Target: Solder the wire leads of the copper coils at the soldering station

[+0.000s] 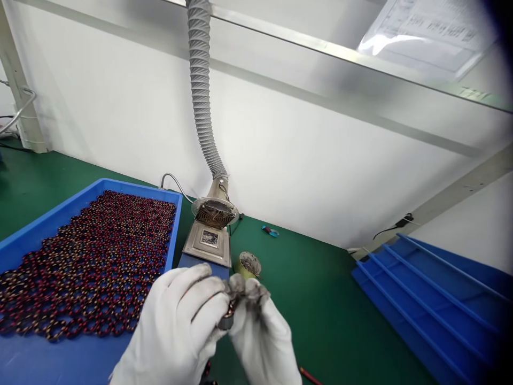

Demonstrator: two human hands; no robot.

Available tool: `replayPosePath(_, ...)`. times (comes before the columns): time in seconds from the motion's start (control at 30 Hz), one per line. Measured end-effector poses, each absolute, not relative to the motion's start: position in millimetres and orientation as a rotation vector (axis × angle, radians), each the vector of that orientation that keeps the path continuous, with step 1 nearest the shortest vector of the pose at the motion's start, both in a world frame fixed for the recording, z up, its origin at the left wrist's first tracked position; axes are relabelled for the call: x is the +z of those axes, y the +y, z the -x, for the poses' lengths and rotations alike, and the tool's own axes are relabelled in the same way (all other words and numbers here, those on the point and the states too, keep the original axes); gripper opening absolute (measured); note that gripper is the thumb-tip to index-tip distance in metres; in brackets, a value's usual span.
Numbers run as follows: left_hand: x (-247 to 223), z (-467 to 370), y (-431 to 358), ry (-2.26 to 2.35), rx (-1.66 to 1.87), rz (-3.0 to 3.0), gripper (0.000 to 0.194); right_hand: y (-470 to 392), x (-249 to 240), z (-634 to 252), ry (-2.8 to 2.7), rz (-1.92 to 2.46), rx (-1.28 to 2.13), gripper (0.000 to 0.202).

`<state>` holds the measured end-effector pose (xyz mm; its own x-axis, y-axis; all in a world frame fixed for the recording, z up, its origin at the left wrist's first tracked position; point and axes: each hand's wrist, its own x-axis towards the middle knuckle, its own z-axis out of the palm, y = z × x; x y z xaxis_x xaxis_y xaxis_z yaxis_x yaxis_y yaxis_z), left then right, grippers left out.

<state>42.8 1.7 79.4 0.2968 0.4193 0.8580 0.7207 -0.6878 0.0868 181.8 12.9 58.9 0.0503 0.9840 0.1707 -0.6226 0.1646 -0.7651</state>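
Note:
My left hand, in a white glove, has its fingers curled round a small dark ring-shaped part with copper-coloured windings. My right hand, gloved too and blackened at the fingertips, meets the left one and pinches at the same part. Most of the part is hidden by the fingers. Just beyond the hands stands a metal solder pot with a dark square opening, under a round fume hood. To the left, a blue tray holds rows of black ring coils with red and copper-coloured windings.
A round tin with dark residue stands behind my right hand. Small blue-handled cutters lie farther back. Stacked blue trays lean at the right. A grey hose hangs down to the hood. A red stick lies at the front edge.

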Motion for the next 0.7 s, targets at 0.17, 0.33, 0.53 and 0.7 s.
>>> replayPosePath(0.17, 76.4, -40.2, 3.1, -1.039, -1.348, 2.193, 0.015, 20.9, 33.7, -179.4, -0.848, 0.646, 1.296, 0.035)
replayPosePath(0.33, 70.1, -34.6, 5.4, -1.106, -1.515, 2.329, 0.02, 31.0, -0.7, -171.1, -0.847, 0.766, 1.297, 0.035)
replayPosePath(0.53, 68.8, -25.3, 12.7, -1.123, -1.825, 2.699, 0.015, 29.3, 3.4, -167.2, -0.794, 0.722, 1.384, 0.035)
replayPosePath(0.7, 70.6, -20.1, 15.6, -1.49, -2.354, 2.591, 0.019, 10.0, 31.1, -166.8, -0.741, 0.612, 1.648, 0.032)
